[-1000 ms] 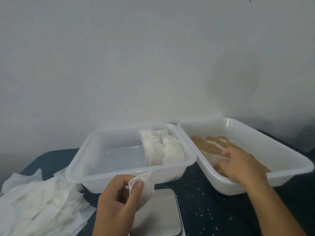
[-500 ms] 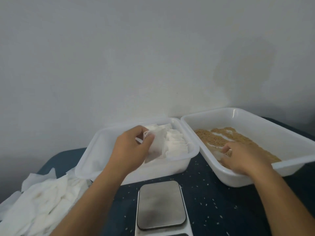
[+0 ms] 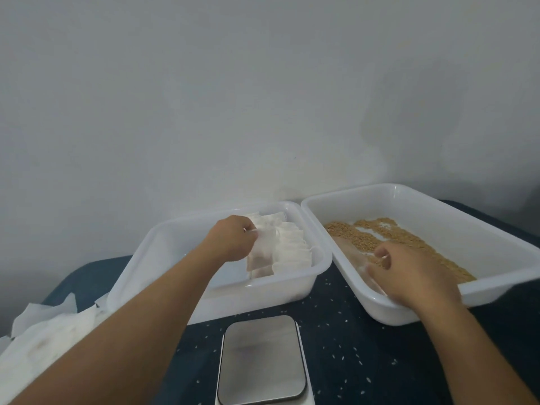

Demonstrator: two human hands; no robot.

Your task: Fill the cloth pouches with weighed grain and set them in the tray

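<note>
The filled white cloth pouch (image 3: 261, 255) is hanging inside the left translucent white plastic tray (image 3: 163, 252), just beside the row of white pouches (image 3: 292, 247) already standing along the tray's right side and touching the nearest one. The left hand (image 3: 233, 241) is pinching the pouch's top edge, fingers curled closed on the cloth, forearm reaching in over the tray's near wall. The right hand (image 3: 409, 276) is resting in the near corner of the right white plastic tray (image 3: 438, 211), fingers loosely curled and dipping into the loose brown grain (image 3: 380, 235) spread across the tray floor; cannot tell whether it's actually gripping any grain. The two trays are sitting side by side, rims touching, on a dark blue speckled tabletop (image 3: 344, 340) with stray grains lying on it. A small scale with a bare steel platform (image 3: 261, 358) is sitting just in front of the trays. A heap of empty white cloth pouches (image 3: 43, 340) is lying at the left edge. A plain pale grey wall (image 3: 263, 97) is filling the background.
</note>
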